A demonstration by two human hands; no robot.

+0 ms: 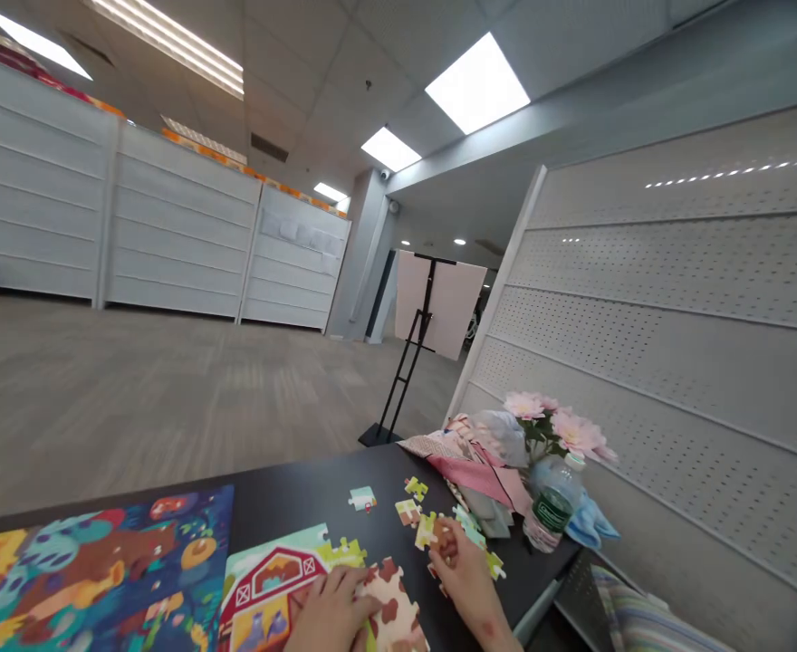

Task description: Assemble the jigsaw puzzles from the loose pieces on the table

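A partly joined puzzle with a red barn [277, 572] and a brown-spotted white section [393, 605] lies at the table's near edge. My left hand [334, 608] rests on it with the fingers apart, between the barn and the spotted part. To the right, my right hand [463, 566] has its fingers curled over a brown-patched piece among loose pieces. A yellow-green piece [416, 489], a brown and cream piece [408, 513] and a yellowish piece [427, 531] lie beside that hand. Farther left sits a pale blue piece [361, 498].
A colourful picture board [133, 570] covers the left of the dark table [290, 489]. Crumpled cloths [484, 462], a water bottle [554, 507], pink flowers [571, 433] and a blue cloth [592, 521] crowd the right edge. An easel [405, 362] stands beyond.
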